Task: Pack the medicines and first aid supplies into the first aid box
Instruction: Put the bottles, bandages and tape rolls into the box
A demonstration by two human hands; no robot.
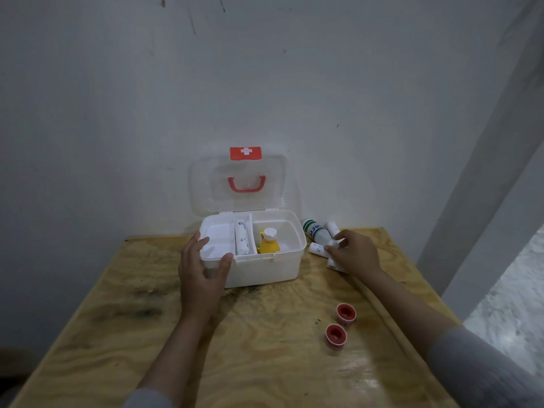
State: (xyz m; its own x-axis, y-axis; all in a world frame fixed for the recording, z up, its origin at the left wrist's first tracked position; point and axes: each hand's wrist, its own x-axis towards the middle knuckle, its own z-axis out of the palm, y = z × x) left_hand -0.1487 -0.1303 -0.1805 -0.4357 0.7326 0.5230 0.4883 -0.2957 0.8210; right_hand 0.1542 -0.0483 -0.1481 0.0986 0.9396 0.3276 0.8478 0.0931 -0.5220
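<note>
while the white wall (265,83) fills the whole background, the plywood tabletop (235,348) takes up the lower frame, its far edge close against that wall and its right edge beside a grey post (485,172). the first aid box (265,269) stands at the far middle of the tabletop, its clear lid (238,184) upright and leaning toward the wall, red handle and cross label showing. inside, a white tray (219,240) covers the left part; a wrapped bandage roll (243,238) lies in the tray's narrow right compartment, and a yellow bottle (269,242) with a white cap sits in the open right section, where bare room shows behind and right of it. the left hand (203,269) is spread open against the box's front left corner, thumb on the rim, fingers on the left side. the right hand (353,254) lies just right of the box, fingertips pinched on a small white roll (334,244); whether it is lifted cannot be told. around that hand crowd a white bottle with green bands (315,231), a further roll (332,228), another (316,248) and a partly hidden packet (334,265). two red tape spools (341,323) stand apart on the near right. the left and near centre tabletop lie open.
</note>
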